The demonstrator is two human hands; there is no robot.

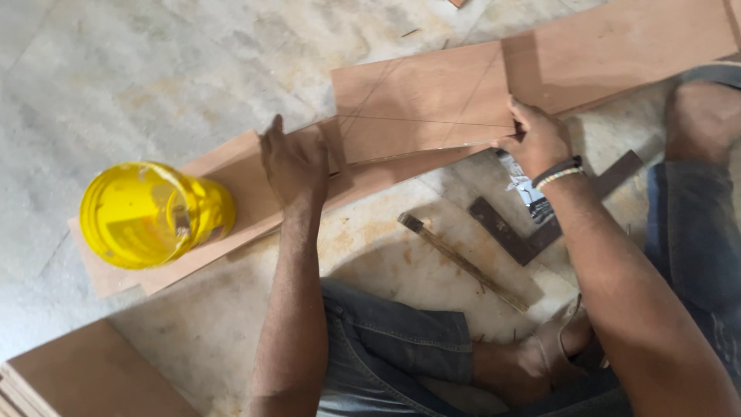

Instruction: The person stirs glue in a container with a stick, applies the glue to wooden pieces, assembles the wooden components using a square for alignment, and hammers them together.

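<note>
A person sits on a pale stone floor (154, 69), seen from above, with both hands on a small rectangular wood panel (421, 100) marked with pencil lines. The panel lies flat on top of longer wood strips (231, 208) that run across the floor. The left hand (293, 162) rests at the panel's left end, fingers (274, 139) loosely spread and pressed flat on the wood, gripping nothing. The right hand (540, 139), with bands at the wrist, holds the panel's right edge, fingers curled over it. A yellow plastic jar (150, 215) lies on its side on the strips, well left of the left hand. Near the right forearm, on the floor, lie a metal square (532, 232) and a thin stick (463, 262). More boards (85, 378) sit at lower left.
</note>
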